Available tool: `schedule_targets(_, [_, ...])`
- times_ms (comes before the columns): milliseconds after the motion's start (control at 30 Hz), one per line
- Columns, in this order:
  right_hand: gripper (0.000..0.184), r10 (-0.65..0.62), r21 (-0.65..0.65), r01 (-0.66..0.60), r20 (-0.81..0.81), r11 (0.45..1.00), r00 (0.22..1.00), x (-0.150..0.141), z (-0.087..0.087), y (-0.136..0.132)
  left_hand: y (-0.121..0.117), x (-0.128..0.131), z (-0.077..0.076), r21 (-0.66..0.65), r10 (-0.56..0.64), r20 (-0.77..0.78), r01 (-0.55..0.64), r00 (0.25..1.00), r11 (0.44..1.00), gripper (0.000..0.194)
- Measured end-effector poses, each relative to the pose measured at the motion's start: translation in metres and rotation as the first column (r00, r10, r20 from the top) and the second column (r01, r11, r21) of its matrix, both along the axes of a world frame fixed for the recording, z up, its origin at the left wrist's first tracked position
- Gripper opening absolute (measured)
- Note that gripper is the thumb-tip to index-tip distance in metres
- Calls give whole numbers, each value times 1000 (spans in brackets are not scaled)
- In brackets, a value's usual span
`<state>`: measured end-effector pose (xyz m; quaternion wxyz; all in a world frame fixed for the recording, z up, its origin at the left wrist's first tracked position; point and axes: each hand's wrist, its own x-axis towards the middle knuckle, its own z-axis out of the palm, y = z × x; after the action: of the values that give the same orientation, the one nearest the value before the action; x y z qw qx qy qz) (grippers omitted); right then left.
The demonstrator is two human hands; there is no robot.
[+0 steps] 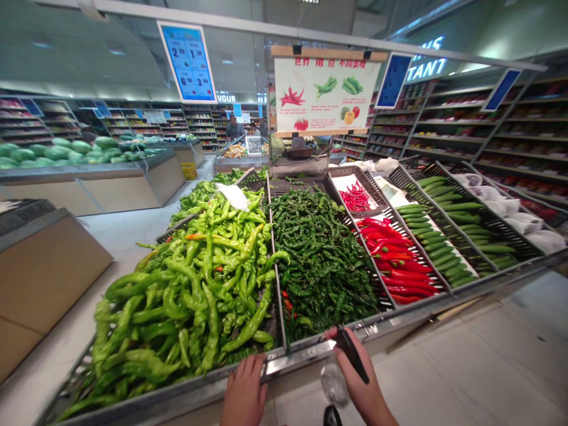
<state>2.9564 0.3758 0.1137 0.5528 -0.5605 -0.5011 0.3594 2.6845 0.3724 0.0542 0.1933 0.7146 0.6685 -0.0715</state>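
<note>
My left hand [247, 387] rests at the front edge of the produce stand, its fingers lying forward over the metal rim [306, 358], with nothing visible held. Light green peppers [195, 296] are heaped just beyond it. My right hand [361, 373] is closed around a slim black handle-like object [352, 354], slanted across the palm; its exact kind I cannot make out. Beside that hand hangs a clear, crumpled plastic-looking thing [334, 384], whose hold is hidden. Dark green wrinkled peppers [319, 260] fill the crate in front of my right hand.
Right of the green peppers lie large red chillies [399, 260], a basket of small red chillies [356, 196] and cucumbers [437, 242]. White-wrapped produce [510, 207] sits at the far right. A pepper sign [326, 94] hangs above. Watermelons [57, 152] stand on a left counter.
</note>
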Motion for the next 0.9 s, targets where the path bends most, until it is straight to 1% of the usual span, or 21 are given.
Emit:
schedule_targets(167, [21, 13, 36, -14, 35, 999, 999, 3, 2, 1, -1, 0, -5, 8, 0, -5, 0, 1000, 1000, 69])
schedule_targets(333, [25, -22, 21, 21, 29, 1000, 999, 8, -5, 2, -1, 0, -6, 2, 4, -9, -4, 1000, 1000, 70])
schedule_targets(500, [21, 8, 56, -9, 17, 998, 1000, 9, -5, 2, -2, 1, -5, 3, 1, -22, -1, 1000, 1000, 70])
schedule_targets(600, [22, 4, 42, -5, 19, 999, 1000, 9, -6, 2, -2, 1, -6, 7, 1, -20, -1, 1000, 1000, 70])
schedule_targets(700, [23, 0, 30, 0, 14, 1000, 1000, 10, -9, 2, -1, 1, -8, 13, 2, -19, -2, 1000, 1000, 69])
schedule_targets(833, [19, 36, 54, -36, 10, 998, 999, 12, -13, 3, 0, 1, -11, 19, 6, -17, -6, 1000, 1000, 70])
schedule_targets(900, [19, 35, 41, -36, 17, 999, 999, 13, -15, 4, -1, 0, -13, 26, 8, -15, -7, 1000, 1000, 69])
